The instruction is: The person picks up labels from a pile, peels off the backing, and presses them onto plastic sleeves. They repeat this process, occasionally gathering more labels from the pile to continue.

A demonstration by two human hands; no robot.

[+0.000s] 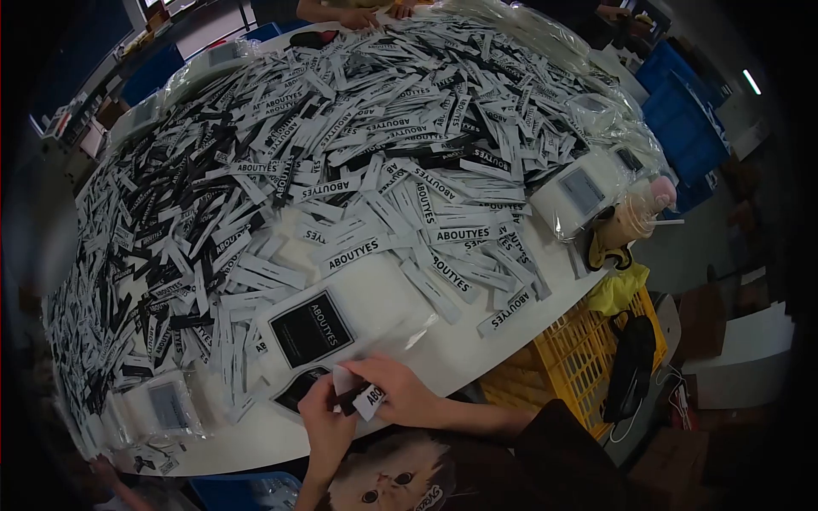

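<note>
At the table's near edge, my left hand and my right hand are close together in front of my body. Between them is a folded label strip, white with black "ABO" lettering and a dark part showing beside it. Both hands have their fingers closed on it. Just beyond them lies a clear-wrapped white pack with a black "ABOUTYES" card. Another black card is partly hidden behind my left hand.
A heap of black and white label strips covers much of the white table. Wrapped packs lie at its edges. A drink cup stands at the right, above a yellow crate. Another person's hands are across the table.
</note>
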